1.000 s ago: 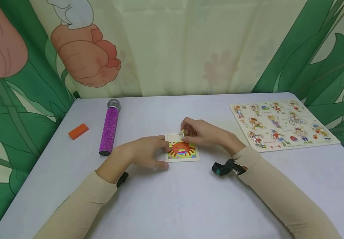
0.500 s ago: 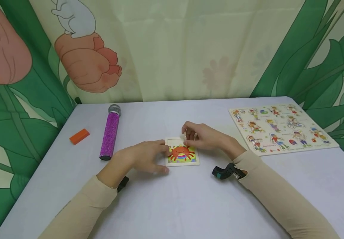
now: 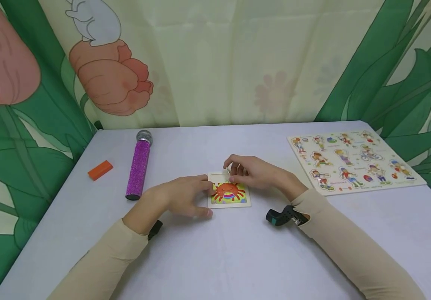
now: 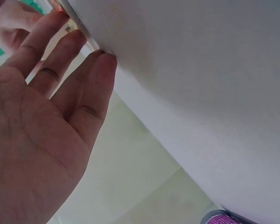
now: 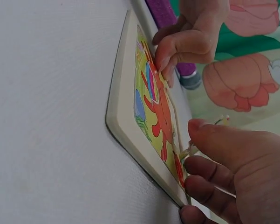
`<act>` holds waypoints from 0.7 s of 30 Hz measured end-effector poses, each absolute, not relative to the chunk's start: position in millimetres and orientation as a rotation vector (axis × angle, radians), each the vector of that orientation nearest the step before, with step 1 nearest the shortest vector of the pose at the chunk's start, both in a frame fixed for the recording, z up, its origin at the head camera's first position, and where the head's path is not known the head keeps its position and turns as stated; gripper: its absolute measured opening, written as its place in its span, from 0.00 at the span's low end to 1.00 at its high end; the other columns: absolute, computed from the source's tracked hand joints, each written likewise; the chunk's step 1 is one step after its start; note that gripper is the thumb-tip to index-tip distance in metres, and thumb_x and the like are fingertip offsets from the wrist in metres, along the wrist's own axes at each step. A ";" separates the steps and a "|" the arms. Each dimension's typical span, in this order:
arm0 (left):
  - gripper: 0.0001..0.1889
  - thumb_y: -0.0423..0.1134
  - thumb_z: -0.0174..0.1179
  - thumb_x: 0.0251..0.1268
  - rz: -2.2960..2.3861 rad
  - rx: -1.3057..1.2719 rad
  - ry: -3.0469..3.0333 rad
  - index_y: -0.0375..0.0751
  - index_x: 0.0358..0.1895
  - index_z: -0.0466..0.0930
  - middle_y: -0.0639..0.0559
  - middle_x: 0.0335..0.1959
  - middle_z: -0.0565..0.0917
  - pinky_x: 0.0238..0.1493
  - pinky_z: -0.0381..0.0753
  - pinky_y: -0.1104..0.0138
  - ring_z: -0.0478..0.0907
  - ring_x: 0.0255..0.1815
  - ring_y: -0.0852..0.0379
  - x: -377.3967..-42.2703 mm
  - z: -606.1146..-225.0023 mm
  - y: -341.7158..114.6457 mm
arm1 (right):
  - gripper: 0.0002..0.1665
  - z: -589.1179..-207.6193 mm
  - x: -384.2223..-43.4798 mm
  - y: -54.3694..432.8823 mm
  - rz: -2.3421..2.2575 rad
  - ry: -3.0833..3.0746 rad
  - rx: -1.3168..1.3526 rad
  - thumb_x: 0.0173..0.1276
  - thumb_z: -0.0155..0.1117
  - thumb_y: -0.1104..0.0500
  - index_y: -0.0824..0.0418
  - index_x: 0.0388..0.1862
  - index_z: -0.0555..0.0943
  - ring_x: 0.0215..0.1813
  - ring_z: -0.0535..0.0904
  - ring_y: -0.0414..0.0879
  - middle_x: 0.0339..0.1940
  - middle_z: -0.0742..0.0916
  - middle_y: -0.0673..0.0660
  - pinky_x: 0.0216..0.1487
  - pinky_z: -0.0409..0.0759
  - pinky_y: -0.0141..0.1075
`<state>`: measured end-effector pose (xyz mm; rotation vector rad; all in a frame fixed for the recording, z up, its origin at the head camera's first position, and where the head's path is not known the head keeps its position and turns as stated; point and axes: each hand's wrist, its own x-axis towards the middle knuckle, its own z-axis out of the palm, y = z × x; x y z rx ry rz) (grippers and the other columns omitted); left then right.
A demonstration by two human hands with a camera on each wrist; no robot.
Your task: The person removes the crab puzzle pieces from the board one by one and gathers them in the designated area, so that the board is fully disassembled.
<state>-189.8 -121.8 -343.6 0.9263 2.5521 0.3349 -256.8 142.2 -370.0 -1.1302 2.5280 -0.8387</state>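
A small square crab puzzle (image 3: 229,193) in a pale wooden frame lies on the table between the two hands. Its upper strip shows bare board, while the red crab fills the lower part. The left hand (image 3: 187,195) rests at the puzzle's left side, fingers extended and fingertips right at the frame, as the left wrist view also shows. Above the upper right part, the right hand (image 3: 254,171) pinches a thin puzzle piece (image 5: 222,120) between thumb and fingers. In the right wrist view the thumb hides most of that piece; its edge stands tilted over the board.
Left of the hands lies a purple glitter microphone (image 3: 138,166) with a silver head. An orange block (image 3: 100,170) is farther left. A large picture puzzle board (image 3: 355,160) occupies the right rear of the white table (image 3: 222,258). Behind hangs a printed curtain (image 3: 215,62).
The right hand has shifted slightly with the puzzle piece, which now shows less of its yellow-green face. The left hand stays at the frame. The head view has tilted a little upward.
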 end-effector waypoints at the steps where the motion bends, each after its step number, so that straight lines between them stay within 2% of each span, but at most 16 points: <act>1: 0.22 0.57 0.69 0.63 0.344 0.927 2.551 0.53 0.55 0.78 0.60 0.53 0.75 0.66 0.75 0.55 0.74 0.55 0.57 -190.0 -342.9 -121.9 | 0.20 -369.9 -256.9 142.1 -0.835 2.535 -1.129 0.74 0.67 0.55 0.51 0.63 0.77 0.41 0.78 0.43 0.43 0.84 0.47 0.46 0.79 0.38; 10: 0.22 0.57 0.70 0.63 0.356 0.881 2.539 0.54 0.54 0.78 0.59 0.54 0.75 0.67 0.74 0.53 0.75 0.57 0.55 -187.3 -342.2 -122.5 | 0.22 -374.4 -253.8 142.4 -0.890 2.520 -1.108 0.74 0.68 0.55 0.50 0.65 0.80 0.43 0.79 0.45 0.52 0.83 0.47 0.48 0.80 0.39; 21: 0.23 0.57 0.70 0.63 0.307 0.867 2.565 0.55 0.57 0.78 0.59 0.58 0.75 0.70 0.72 0.54 0.74 0.60 0.57 -186.5 -343.9 -119.2 | 0.24 -372.1 -249.4 152.1 -1.026 2.519 -1.175 0.72 0.70 0.57 0.54 0.65 0.81 0.44 0.81 0.45 0.50 0.86 0.49 0.48 0.82 0.41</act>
